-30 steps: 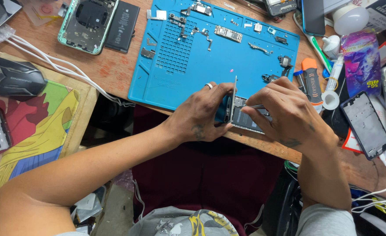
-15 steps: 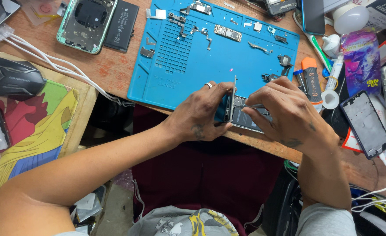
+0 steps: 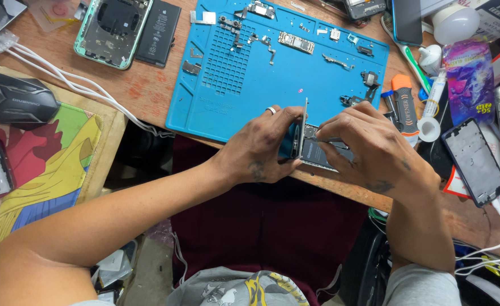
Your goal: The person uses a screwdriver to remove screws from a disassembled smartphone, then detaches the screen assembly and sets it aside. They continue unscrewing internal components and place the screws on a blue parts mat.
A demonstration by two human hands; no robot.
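Note:
An opened phone (image 3: 318,153) lies at the near edge of a blue work mat (image 3: 250,85), its screen panel (image 3: 302,127) tilted up on edge. My left hand (image 3: 261,147), with a ring on one finger, grips the raised screen and the phone's left side. My right hand (image 3: 374,150) rests over the open body with its fingers pinched on a thin tool or part inside; what exactly it pinches is hidden by the fingers.
Small phone parts and screws lie scattered on the mat. A gutted green phone shell (image 3: 111,28) and black battery (image 3: 157,31) lie far left. White cables (image 3: 63,79), a black mouse (image 3: 15,102), an orange tool (image 3: 404,102) and a black phone frame (image 3: 476,161) surround the mat.

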